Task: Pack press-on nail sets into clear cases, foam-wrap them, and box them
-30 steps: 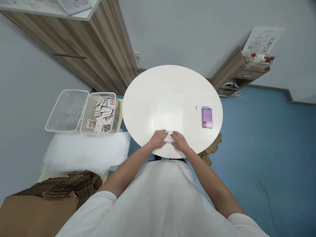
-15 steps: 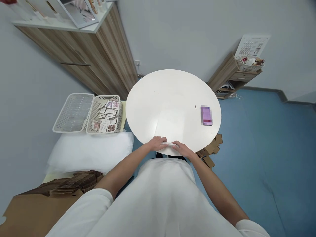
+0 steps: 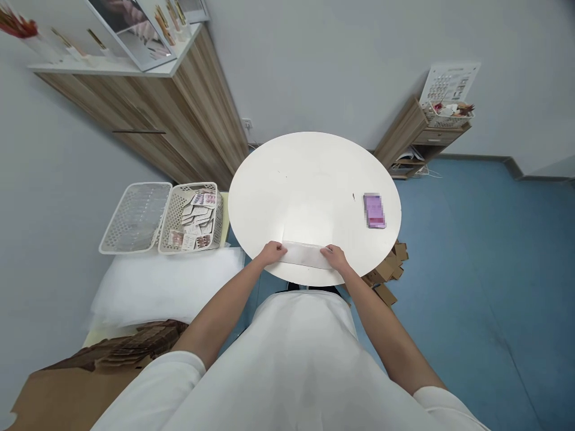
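A flat, whitish translucent strip [image 3: 305, 254] stretches between my two hands, just over the near edge of the round white table [image 3: 314, 173]. My left hand [image 3: 272, 253] pinches its left end, and my right hand [image 3: 333, 257] grips the right end. Whether the strip touches the tabletop I cannot tell. Toward the table's right side lies a purple, blurred rectangular item [image 3: 374, 211], apart from both hands.
Left of the table are a basket of small packets [image 3: 193, 218], an empty white basket [image 3: 135, 216], white sheets [image 3: 166, 284] and brown cardboard [image 3: 81, 377]. Cardboard boxes [image 3: 384, 272] sit on the floor at right. A wooden cabinet [image 3: 135, 114] stands back left.
My hands have moved apart, and the strip, earlier a narrow bundle between them, now shows wide and flat. The whole view has shifted slightly.
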`<state>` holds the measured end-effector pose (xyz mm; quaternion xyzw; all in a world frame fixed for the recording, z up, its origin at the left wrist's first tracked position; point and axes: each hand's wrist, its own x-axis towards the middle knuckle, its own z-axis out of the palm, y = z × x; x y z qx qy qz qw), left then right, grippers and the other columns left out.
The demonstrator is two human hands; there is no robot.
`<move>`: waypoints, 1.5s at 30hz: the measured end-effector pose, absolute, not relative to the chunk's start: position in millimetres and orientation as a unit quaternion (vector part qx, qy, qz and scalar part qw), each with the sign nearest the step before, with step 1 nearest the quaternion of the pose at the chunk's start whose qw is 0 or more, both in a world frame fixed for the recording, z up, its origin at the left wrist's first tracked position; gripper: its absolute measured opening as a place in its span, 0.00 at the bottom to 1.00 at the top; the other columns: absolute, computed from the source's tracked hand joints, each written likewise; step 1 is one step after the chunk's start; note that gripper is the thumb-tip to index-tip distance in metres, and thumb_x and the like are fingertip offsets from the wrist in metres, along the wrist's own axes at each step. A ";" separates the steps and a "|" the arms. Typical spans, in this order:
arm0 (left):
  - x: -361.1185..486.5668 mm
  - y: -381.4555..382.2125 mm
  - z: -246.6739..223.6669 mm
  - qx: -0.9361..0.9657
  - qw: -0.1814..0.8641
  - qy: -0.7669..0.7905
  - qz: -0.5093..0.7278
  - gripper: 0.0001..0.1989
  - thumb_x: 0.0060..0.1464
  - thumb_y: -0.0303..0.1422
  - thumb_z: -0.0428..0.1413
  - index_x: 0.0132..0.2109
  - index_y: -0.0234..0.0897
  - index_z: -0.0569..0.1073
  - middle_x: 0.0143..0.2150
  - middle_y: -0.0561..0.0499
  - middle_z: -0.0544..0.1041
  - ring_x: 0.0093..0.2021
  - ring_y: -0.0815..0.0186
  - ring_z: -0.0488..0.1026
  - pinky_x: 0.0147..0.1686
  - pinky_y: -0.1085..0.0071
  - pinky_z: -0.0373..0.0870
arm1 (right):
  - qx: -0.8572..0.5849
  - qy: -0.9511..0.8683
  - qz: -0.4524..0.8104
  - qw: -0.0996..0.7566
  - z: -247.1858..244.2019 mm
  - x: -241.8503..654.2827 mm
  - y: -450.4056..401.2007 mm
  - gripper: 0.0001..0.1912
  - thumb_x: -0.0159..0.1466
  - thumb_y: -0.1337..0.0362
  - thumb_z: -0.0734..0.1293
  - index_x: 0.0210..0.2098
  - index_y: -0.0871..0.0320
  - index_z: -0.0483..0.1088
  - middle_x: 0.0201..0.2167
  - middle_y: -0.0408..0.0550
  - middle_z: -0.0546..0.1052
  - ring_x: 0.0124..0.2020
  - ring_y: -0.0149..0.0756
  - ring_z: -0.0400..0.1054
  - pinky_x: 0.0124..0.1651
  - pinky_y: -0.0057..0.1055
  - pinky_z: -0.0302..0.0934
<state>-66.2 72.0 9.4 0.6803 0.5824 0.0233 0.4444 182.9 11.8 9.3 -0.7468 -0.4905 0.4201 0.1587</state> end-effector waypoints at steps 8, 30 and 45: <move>-62.1 66.3 17.9 0.699 0.345 0.626 -0.026 0.09 0.48 0.37 0.49 0.30 0.35 0.67 0.31 0.46 0.71 0.32 0.59 0.69 0.30 0.67 0.61 | -0.809 -0.487 0.278 0.178 9.9 177.2 5.6 0.18 0.59 0.59 0.56 0.47 0.60 0.61 0.42 0.55 0.69 0.43 0.43 0.63 0.41 0.36 0.57; -33.2 52.2 40.1 0.876 0.331 0.343 -0.078 0.23 0.42 0.45 0.53 0.46 0.41 0.70 0.45 0.50 0.74 0.45 0.58 0.69 0.46 0.66 0.60 | -0.618 -0.728 0.283 0.094 25.8 147.7 -39.5 0.17 0.55 0.63 0.59 0.45 0.59 0.59 0.37 0.49 0.70 0.37 0.38 0.62 0.39 0.32 0.54; -64.7 83.3 15.1 0.685 0.483 0.543 0.051 0.15 0.44 0.44 0.52 0.22 0.37 0.66 0.21 0.54 0.67 0.25 0.67 0.66 0.23 0.73 0.60 | -0.705 -0.571 0.387 0.163 24.6 186.9 16.3 0.14 0.57 0.53 0.58 0.35 0.55 0.67 0.36 0.47 0.73 0.35 0.36 0.66 0.33 0.29 0.58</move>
